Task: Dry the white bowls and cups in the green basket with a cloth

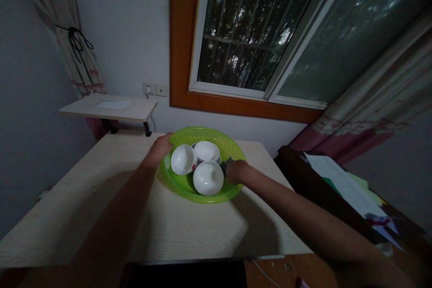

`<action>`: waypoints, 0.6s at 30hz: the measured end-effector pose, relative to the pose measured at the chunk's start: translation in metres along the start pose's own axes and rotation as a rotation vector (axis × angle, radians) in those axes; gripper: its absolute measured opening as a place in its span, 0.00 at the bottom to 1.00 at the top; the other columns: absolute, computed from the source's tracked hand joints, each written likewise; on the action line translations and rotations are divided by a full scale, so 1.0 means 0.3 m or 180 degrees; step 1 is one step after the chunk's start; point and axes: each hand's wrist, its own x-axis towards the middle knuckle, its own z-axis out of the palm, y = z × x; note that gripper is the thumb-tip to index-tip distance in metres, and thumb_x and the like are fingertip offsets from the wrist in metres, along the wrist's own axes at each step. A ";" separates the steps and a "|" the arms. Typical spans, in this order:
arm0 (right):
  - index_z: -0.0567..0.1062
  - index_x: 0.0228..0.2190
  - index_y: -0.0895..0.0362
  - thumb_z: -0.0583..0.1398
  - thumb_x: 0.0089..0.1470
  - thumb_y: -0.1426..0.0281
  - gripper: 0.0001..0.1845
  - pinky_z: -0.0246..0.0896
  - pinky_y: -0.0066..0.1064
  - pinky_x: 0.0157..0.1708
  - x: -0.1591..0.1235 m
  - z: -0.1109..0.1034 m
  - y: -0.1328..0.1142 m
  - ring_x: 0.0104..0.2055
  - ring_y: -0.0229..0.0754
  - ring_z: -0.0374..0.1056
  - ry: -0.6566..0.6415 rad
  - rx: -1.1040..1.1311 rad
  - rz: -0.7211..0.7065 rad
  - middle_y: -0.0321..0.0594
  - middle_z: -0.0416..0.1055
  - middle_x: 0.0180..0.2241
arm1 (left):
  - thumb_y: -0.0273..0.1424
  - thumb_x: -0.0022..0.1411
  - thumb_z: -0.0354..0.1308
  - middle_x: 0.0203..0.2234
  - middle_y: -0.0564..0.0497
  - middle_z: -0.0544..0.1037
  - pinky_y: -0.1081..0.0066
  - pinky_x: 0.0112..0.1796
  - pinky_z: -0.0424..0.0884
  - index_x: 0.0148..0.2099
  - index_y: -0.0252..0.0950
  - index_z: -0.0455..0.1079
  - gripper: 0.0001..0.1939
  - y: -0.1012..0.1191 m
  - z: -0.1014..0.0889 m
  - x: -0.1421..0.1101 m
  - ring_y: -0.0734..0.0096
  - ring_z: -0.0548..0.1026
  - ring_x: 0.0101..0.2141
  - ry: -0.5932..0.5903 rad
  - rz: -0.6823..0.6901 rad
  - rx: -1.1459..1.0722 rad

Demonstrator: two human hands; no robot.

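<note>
We face wall sockets [161, 90] set between a tied curtain [59, 6] and a barred, wood-framed window [253, 31]; a low stand [81, 104] bears a white sheet [114, 105], while papers [340, 180] lie to our right.

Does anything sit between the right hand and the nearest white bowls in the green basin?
Yes: a dark grey item, perhaps a cloth, shows at the right hand, between it and the nearest white bowls.

a room in a home, by its floral-trimmed curtain [357, 121] and barred window [249, 27].
</note>
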 end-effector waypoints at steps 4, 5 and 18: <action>0.85 0.46 0.58 0.63 0.55 0.72 0.17 0.62 0.51 0.64 0.041 -0.004 0.036 0.59 0.61 0.73 0.0188 -0.0204 0.0072 0.57 0.79 0.54 | 0.22 0.58 0.60 0.54 0.42 0.82 0.67 0.49 0.72 0.63 0.40 0.74 0.30 -0.011 0.006 0.020 0.57 0.80 0.51 -0.0057 -0.0028 0.0158; 0.83 0.50 0.58 0.60 0.57 0.74 0.21 0.57 0.51 0.67 0.054 -0.004 0.047 0.64 0.60 0.69 0.0331 -0.0246 0.0067 0.56 0.76 0.58 | 0.22 0.58 0.60 0.55 0.42 0.81 0.67 0.50 0.72 0.64 0.40 0.74 0.30 -0.013 0.006 0.024 0.56 0.80 0.51 -0.0070 -0.0027 0.0185; 0.70 0.65 0.56 0.54 0.61 0.77 0.32 0.36 0.56 0.75 0.141 -0.025 0.106 0.74 0.54 0.53 0.1265 -0.0464 -0.0011 0.51 0.66 0.67 | 0.23 0.61 0.60 0.53 0.42 0.82 0.67 0.50 0.72 0.63 0.42 0.74 0.28 -0.011 0.005 0.020 0.57 0.81 0.51 -0.0029 -0.0085 0.0198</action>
